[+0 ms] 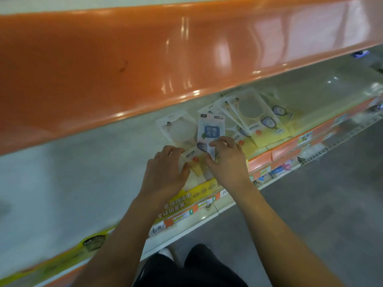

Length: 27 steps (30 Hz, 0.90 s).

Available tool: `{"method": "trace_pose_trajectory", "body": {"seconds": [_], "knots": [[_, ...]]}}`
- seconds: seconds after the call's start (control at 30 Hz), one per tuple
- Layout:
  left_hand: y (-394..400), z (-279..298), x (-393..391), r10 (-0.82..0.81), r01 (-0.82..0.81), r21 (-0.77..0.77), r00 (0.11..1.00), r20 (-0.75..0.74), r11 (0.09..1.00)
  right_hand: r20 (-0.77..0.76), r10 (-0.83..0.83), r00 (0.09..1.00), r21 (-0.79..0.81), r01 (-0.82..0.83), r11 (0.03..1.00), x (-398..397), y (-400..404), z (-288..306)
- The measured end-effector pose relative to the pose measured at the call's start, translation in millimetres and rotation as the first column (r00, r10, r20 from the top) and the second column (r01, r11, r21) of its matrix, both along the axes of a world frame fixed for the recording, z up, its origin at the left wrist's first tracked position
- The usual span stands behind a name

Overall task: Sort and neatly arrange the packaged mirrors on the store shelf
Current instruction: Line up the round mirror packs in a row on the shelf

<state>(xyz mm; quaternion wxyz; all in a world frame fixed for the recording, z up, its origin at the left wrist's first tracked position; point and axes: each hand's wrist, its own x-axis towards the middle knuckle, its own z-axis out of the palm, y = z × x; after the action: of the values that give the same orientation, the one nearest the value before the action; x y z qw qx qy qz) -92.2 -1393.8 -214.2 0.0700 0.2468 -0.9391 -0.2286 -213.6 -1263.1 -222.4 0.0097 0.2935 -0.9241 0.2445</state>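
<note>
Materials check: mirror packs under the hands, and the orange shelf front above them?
Mirror packs: look like printed card backing under clear glossy plastic, judging by the flat printed faces and pale sheen; the film is a guess given the blur.
Orange shelf front: smooth, glossy, probably painted metal or moulded plastic; sharp streaked light reflections and a rolled lower lip.

A glossy orange shelf edge (128, 65) slants across the upper part of the view, catching bright streaks of overhead light. Under it runs a pale, slightly shiny shelf board (78, 179). Its front lip carries a yellow banner strip (178, 206) with printed characters, orange price rails (275, 154) and small white price tags (204, 205). Lower down, a white shelf edge (182, 230) shows, with blurred goods on a lower shelf (281, 168) off to the right. The floor (321, 214) is smooth dark grey.
</note>
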Motion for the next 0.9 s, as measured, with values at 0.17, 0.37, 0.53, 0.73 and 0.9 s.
{"method": "trace_pose_trajectory", "body": {"seconds": [0.17,0.37,0.53,0.73,0.9], "knots": [[-2,2,-4,0.032,-0.031,-0.023,0.999,0.01,0.999,0.068,-0.015,0.998,0.075,0.009,0.997,-14,-19,0],[3,7,-10,0.111,-0.11,-0.047,0.994,0.009,0.993,0.111,0.011,0.994,0.192,-0.032,0.981,-35,-33,-5],[11,12,-18,0.183,-0.181,-0.054,0.983,0.025,0.982,0.162,0.076,0.984,0.185,-0.107,0.977,-50,-33,-5],[28,15,-22,0.254,-0.25,-0.071,0.966,0.051,0.966,0.213,0.129,0.969,0.225,-0.177,0.958,-60,-34,-5],[43,14,-18,0.328,-0.325,-0.111,0.945,0.012,0.939,0.189,0.174,0.966,0.159,-0.205,0.966,-64,-28,-11]]}}
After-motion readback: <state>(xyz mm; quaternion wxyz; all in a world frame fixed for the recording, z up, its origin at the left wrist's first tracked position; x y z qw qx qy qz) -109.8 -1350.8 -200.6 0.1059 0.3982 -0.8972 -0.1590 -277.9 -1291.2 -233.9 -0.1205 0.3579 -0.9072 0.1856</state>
